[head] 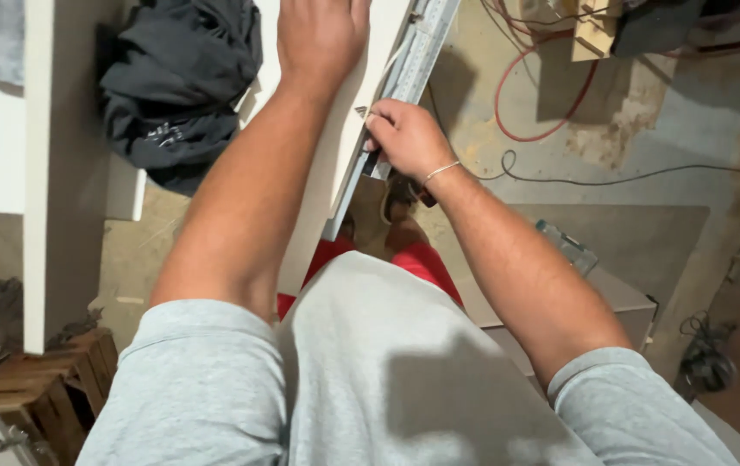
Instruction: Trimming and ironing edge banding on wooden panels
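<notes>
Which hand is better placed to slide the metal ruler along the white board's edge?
Probably the right hand: its grip is already on the metal ruler at the board's edge. The left hand lies flat on the white board, apparently steadying it.

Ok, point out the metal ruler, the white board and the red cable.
metal ruler [417, 53], head view, middle of its strip.
white board [348, 129], head view, bare face near the edge.
red cable [508, 121], head view, loop on the floor.
</notes>
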